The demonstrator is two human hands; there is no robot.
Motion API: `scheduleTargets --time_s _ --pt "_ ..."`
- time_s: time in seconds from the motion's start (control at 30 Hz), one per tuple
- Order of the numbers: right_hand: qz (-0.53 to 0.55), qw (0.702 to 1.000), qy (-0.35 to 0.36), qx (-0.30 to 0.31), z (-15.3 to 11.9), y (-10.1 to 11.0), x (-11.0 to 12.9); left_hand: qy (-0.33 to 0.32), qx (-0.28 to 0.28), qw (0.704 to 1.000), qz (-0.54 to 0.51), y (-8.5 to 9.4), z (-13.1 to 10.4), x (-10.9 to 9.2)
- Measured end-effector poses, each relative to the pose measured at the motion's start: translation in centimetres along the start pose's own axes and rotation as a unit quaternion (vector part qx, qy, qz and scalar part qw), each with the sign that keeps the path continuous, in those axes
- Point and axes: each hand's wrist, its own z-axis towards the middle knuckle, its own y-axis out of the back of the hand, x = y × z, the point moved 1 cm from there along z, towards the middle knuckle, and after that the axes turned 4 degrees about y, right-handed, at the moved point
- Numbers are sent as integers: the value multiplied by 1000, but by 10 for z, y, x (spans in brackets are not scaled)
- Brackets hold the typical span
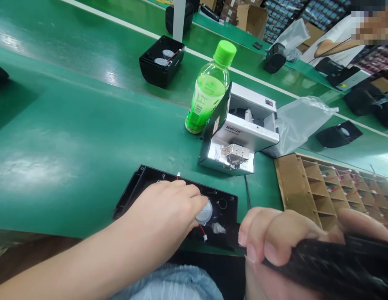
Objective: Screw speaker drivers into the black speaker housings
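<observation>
**Assembly station: hands and marked items, head view**

Head view. The left hand (168, 208) lay palm down on a black plastic housing (226, 204) at the near edge of the green surface (71, 137). Its fingers were bent over a round, silver-faced speaker disc (204, 212) seated in the housing, fingertips touching the disc's left side. A thin red wire with a small white connector (204, 233) ran from the disc towards the near edge of the housing. The housing was flat, matt and rectangular with a raised rim.

The right hand (275, 241) was clenched around a black, textured tool handle (331, 266), low at the right of the frame and close to the camera; the tool's working end was out of sight.

Beyond the housing stood a boxy silver metal machine (240, 133) with a black side panel. Lettering on its front was too small to read with confidence. Just left of it, nearly touching, stood an upright clear plastic bottle (209, 89) of green liquid with a bright green cap; its label carried printed characters, illegible at this size.

To the right lay a brown cardboard divider tray (294, 183), its cells holding parts with red wires. A crumpled clear plastic bag (301, 121) lay behind it. A second black housing (161, 62) with two discs sat farther back.
</observation>
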Motion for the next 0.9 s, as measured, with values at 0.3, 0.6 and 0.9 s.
scheduleTargets --time_s 0.3,0.6,0.9 --pt "-33 999 -7 10 1 3 -3 0 -2 1000 6 1 3 1" --pt "27 998 -11 60 1 -14 -1 -4 -3 1000 17 2 3 -2" --pt "68 993 -14 91 0 -31 -7 -12 -6 1000 13 1 0 -1"
